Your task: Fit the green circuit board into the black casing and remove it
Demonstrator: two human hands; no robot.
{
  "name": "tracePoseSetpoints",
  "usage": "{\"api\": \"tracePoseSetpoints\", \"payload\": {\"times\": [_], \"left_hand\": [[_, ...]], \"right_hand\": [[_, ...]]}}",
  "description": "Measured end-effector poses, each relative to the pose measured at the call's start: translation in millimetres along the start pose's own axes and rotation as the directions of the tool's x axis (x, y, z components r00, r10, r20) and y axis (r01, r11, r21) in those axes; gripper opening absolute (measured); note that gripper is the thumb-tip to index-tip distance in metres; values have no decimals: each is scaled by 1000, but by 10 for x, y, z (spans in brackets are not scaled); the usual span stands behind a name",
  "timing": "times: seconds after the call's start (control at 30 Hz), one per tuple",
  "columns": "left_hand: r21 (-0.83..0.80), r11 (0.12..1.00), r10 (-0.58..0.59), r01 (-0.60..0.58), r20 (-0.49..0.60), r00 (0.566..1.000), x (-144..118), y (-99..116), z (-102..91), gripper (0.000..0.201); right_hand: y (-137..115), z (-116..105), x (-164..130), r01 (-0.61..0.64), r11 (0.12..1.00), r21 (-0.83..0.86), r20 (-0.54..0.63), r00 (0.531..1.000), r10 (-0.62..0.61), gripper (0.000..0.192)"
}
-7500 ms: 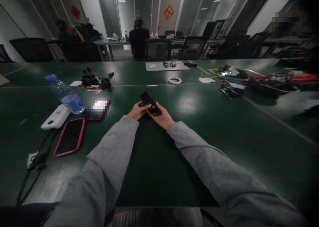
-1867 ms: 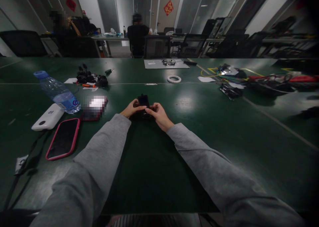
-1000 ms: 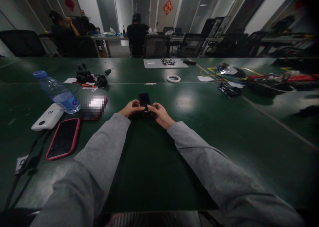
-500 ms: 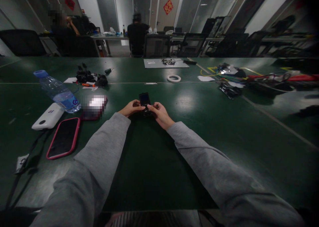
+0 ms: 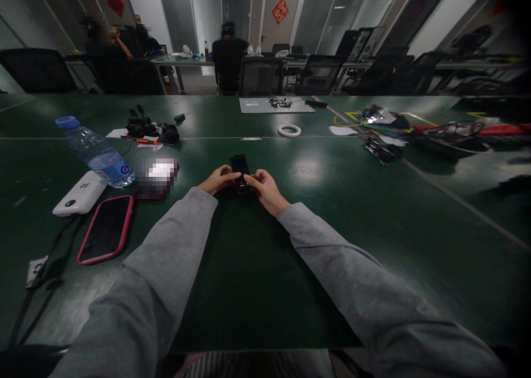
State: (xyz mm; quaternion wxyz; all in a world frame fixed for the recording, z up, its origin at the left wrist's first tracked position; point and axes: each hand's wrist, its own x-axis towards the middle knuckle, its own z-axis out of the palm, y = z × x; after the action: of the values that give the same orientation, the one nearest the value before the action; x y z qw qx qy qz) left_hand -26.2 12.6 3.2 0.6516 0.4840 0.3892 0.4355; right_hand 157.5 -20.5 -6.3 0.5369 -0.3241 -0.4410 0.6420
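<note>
Both of my hands hold a small black device (image 5: pixel 239 167) over the middle of the dark green table (image 5: pixel 332 212). My left hand (image 5: pixel 216 180) grips its left side, with the thumb on its edge. My right hand (image 5: pixel 265 190) grips its right side, fingertips on its lower part. The device stands tilted, its upper end pointing away from me. Grey sleeves cover both arms.
At the left lie a water bottle (image 5: pixel 95 153), a white power bank (image 5: pixel 78 193), a phone in a pink case (image 5: pixel 105 229) and a cable. Black parts (image 5: pixel 149 130), a tape roll (image 5: pixel 289 130), a grey mat (image 5: pixel 276 106) and wires (image 5: pixel 385 132) lie farther back. People sit at distant desks.
Over the last second almost nothing moved. Compared with 7.5 s ago, the device has turned from slanted to pointing straight away, and both hands sit closer together on it.
</note>
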Motion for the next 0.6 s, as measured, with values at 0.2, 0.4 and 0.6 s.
{"api": "tracePoseSetpoints", "payload": {"times": [0.2,0.4,0.6], "left_hand": [[-4,999,45,-45,10,999,-5,-9,7,51],[-7,999,35,-35,2,999,24,-32,-14,52],[-3,999,35,-35,-4,999,31,-51,-32,53]], "right_hand": [[11,-17,2,-2,1000,-17,4,1000,2,57],[-11,-1,-2,-12,1000,-3,-1,1000,12,58],[-11,16,3,-7,1000,-20,-14,1000,7,61]]}}
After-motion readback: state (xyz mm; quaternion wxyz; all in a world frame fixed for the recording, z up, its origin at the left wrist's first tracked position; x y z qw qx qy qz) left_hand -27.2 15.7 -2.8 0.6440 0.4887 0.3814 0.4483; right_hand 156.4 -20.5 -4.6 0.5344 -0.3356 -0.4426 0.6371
